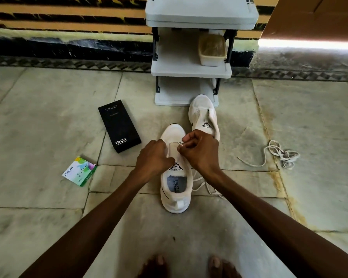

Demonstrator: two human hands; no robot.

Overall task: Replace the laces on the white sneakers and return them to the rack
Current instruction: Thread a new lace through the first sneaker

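A white sneaker (176, 189) stands on the stone floor in front of me, heel toward me. My left hand (153, 157) presses on the left side of its tongue and eyelets. My right hand (199, 151) pinches the tip of a white lace (206, 186) over the eyelets; the lace trails down the shoe's right side onto the floor. The second white sneaker (204, 115) stands further back, without a lace that I can see, its toe against the grey shoe rack (189, 71). Another white lace (279, 154) lies bunched on the floor to the right.
A black phone box (119, 125) lies on the floor left of the sneakers, and a small green and white packet (79, 171) nearer left. A plastic tub (212, 50) sits on the rack's middle shelf. My bare feet (189, 265) are at the bottom edge.
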